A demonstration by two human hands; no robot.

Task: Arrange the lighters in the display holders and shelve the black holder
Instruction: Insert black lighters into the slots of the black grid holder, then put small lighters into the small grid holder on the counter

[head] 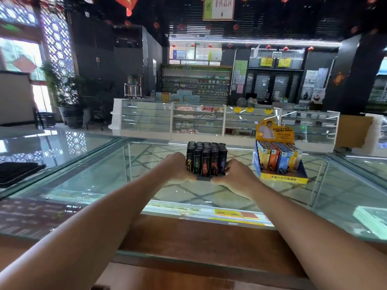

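A black holder [204,178] packed with several upright black lighters [206,159] sits on the glass counter [88,176] in the middle of the view. My left hand [178,168] grips its left side, thumb along the front edge. My right hand [234,174] grips its right side the same way. To the right stands a yellow display holder [283,180] filled with rows of yellow, orange and blue lighters [276,156], with a printed yellow card rising behind them.
A black tray-like object [18,171] lies at the counter's left edge. A pale green box [370,216] shows under the glass at the right. Glass showcases [199,122] and stocked shelves [196,82] stand across the aisle. Brown wood [188,235] edges the counter near me.
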